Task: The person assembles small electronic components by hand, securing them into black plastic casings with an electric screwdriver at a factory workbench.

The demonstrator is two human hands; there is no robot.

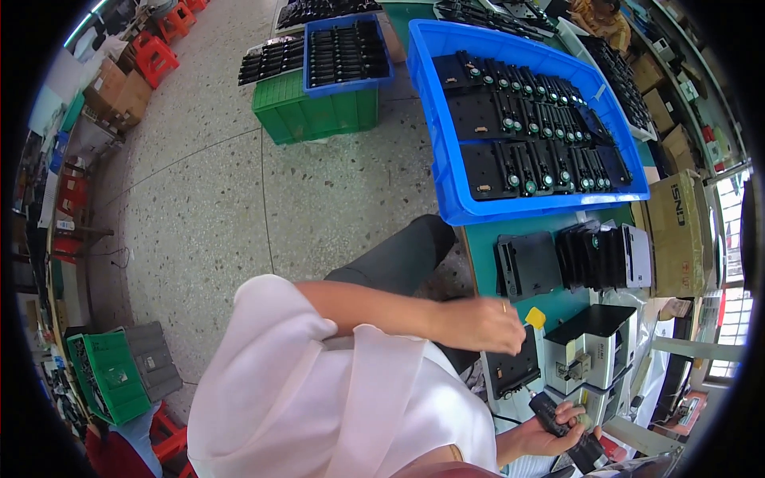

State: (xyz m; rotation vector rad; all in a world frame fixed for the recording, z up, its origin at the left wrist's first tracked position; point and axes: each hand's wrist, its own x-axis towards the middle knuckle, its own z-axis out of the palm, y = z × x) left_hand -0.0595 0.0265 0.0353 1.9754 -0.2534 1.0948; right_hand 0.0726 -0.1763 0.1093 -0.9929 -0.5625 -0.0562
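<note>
Apparently the black plate, lying at the desk's near edge, is being readied for screwing; the next move probably calls for lining up the power screwdriver. The right hand's fingers wrap that tool; the left hand's blurred fingers curl near the plate, their grip impossible to tell.

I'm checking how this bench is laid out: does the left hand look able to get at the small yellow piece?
Probably yes: the left hand is close beside the small yellow piece, and nothing visible stands between them. Whether the hand already holds something is unclear.
</note>
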